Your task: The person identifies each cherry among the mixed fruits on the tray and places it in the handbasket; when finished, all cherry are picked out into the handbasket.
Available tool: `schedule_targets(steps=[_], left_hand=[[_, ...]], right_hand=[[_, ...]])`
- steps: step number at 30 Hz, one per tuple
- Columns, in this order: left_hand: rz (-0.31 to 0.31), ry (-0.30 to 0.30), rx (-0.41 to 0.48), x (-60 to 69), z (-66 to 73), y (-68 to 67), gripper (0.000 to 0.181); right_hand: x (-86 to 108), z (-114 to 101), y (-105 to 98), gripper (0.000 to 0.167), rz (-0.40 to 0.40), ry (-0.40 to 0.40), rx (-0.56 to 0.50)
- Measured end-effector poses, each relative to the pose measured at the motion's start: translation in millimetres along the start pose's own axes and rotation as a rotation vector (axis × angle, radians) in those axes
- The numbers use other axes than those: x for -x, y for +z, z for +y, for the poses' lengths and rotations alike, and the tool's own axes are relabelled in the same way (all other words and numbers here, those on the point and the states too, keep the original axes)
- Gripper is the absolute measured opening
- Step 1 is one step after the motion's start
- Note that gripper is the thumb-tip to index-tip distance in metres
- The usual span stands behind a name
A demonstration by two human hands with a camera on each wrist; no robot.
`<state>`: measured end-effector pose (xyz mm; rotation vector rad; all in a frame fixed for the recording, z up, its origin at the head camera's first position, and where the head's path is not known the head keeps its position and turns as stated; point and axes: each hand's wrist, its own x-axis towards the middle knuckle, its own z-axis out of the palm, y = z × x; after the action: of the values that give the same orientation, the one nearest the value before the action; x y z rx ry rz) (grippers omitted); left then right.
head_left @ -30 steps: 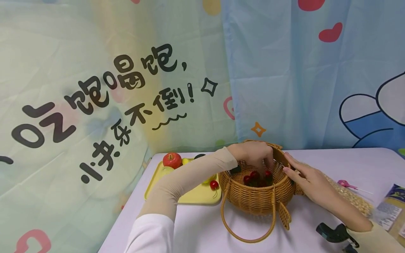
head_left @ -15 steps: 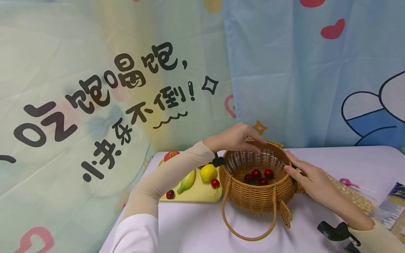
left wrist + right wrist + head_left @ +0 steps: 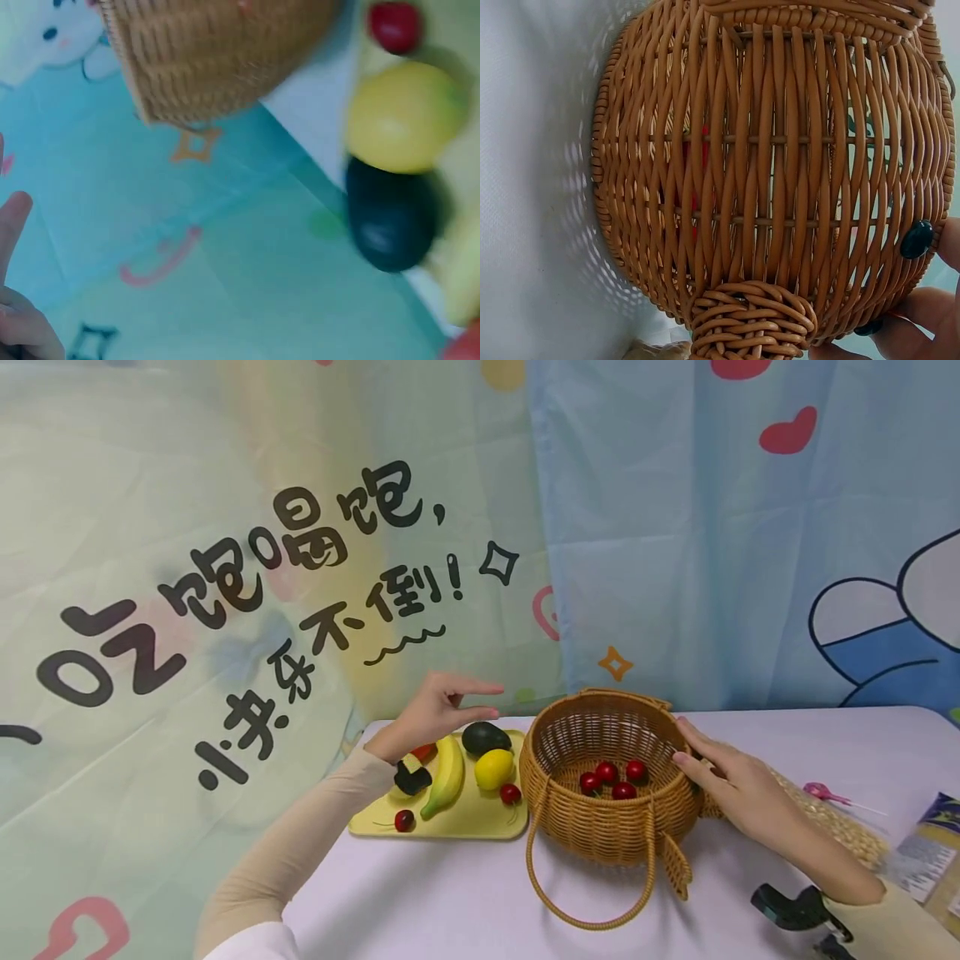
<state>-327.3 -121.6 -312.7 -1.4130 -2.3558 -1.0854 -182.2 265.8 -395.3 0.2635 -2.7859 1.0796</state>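
Note:
My left hand [image 3: 437, 713] hovers above the back of a yellow tray [image 3: 468, 827], holding nothing, its thumb and fingers spread apart. Beneath and beside it lie a banana [image 3: 447, 777], an avocado [image 3: 486, 739], a lemon [image 3: 494, 770] and two cherries [image 3: 404, 820]. A red fruit [image 3: 423, 752] is mostly hidden behind the wrist. To the right stands a brown wicker basket [image 3: 611, 835] with several cherries [image 3: 607, 772] inside. My right hand [image 3: 738, 789] rests with extended fingers against the basket's right side near the rim; its fingertips [image 3: 911, 326] also show in the right wrist view.
The basket's handle [image 3: 588, 925] hangs down in front onto the white table [image 3: 420, 893]. At the right lie a bag of pale kernels [image 3: 832, 822], a pink-handled stick [image 3: 825, 792] and another packet [image 3: 930, 860]. A printed curtain [image 3: 622, 527] hangs behind.
My left hand has come up out of the basket and moved left over the tray. The cherries in the basket are now in plain sight. The right hand has stayed against the basket.

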Motion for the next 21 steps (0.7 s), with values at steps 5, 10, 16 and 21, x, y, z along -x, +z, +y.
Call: schedule_targets(steps=[5, 10, 16, 21], left_hand=[[0.002, -0.153, -0.022, 42.6, -12.9, -4.1, 0.033], [-0.099, -0.211, -0.096, 72.0, -25.9, 10.9, 0.037], [-0.279, -0.173, -0.23, 81.8, -29.3, 32.9, 0.041], [-0.369, -0.113, -0.331, 78.3, -29.9, 47.9, 0.039]], right_hand=[[0.9, 1.2, -0.3, 0.067, 0.0, -0.004, 0.01], [-0.1, 2.6, 0.8, 0.067, -0.003, -0.008, 0.013], [0.5, 3.3, 1.3, 0.066, 0.005, -0.014, 0.016], [0.4, 2.6, 1.0, 0.066, 0.009, -0.014, 0.016]])
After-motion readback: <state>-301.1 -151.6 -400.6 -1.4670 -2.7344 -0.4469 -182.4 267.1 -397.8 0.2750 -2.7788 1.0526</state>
